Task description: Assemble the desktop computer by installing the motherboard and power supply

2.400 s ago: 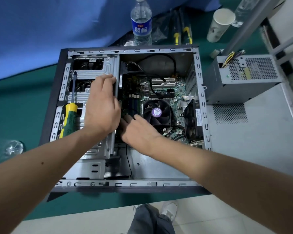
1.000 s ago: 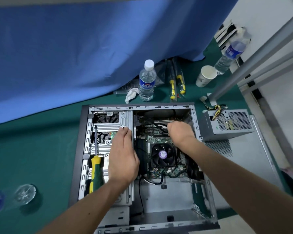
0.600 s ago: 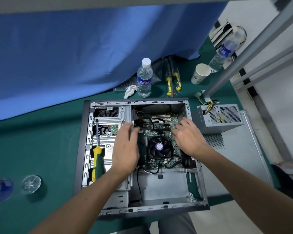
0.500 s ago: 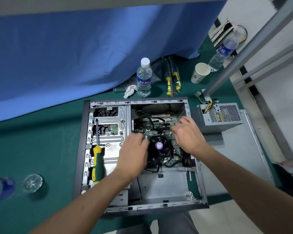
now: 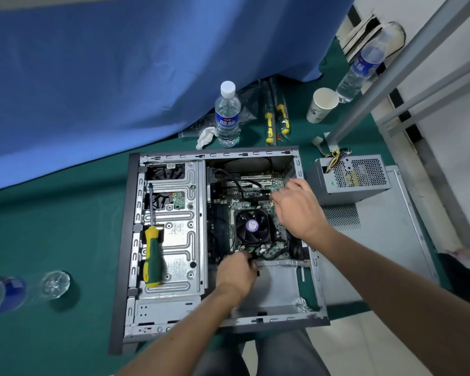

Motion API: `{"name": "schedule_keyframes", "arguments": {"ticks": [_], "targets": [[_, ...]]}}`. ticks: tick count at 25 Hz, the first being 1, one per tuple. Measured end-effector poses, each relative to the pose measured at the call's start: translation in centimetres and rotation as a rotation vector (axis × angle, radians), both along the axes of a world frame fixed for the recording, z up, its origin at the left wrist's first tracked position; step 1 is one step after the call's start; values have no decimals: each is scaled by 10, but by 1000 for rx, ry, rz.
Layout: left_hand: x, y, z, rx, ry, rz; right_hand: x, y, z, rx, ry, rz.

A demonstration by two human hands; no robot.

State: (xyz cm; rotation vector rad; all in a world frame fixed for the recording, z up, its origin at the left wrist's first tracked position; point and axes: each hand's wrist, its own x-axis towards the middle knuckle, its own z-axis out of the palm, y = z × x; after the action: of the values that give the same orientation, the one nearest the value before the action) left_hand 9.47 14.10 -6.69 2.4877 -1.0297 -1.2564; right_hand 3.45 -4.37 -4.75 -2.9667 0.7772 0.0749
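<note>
A repair workbench: green mat [image 5: 65, 226], screwdrivers [image 5: 276, 118], blue drape [image 5: 120, 77].

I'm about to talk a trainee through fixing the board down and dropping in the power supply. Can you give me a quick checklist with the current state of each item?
1. Motherboard lies inside the case: ok.
2. Board screwed down: cannot tell, no screws are visible.
3. Screwdriver within reach: ok, lying on the drive cage, in neither hand.
4. Power supply installed: not ok, it sits outside, right of the case.
5. Bay in the near right corner free for the supply: not ok, left hand is at a black cable there.
6. Right hand clear of the board: not ok, it is over the right edge.
</note>
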Motion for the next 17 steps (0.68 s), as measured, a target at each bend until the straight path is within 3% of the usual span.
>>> {"name": "schedule_keyframes", "arguments": {"ticks": [4, 7, 12, 17], "targets": [[11, 3, 7, -149, 133, -141, 0, -1, 0, -4, 7, -14], [13, -10, 5, -230, -10, -289, 0, -1, -2, -12, -3, -15], [-4, -21, 3, -155, -390, -826, 0, -1, -2, -20, -33, -18], [7, -18, -4, -223, -455, -832, -1, -1, -5, -26, -42, -19]]}}
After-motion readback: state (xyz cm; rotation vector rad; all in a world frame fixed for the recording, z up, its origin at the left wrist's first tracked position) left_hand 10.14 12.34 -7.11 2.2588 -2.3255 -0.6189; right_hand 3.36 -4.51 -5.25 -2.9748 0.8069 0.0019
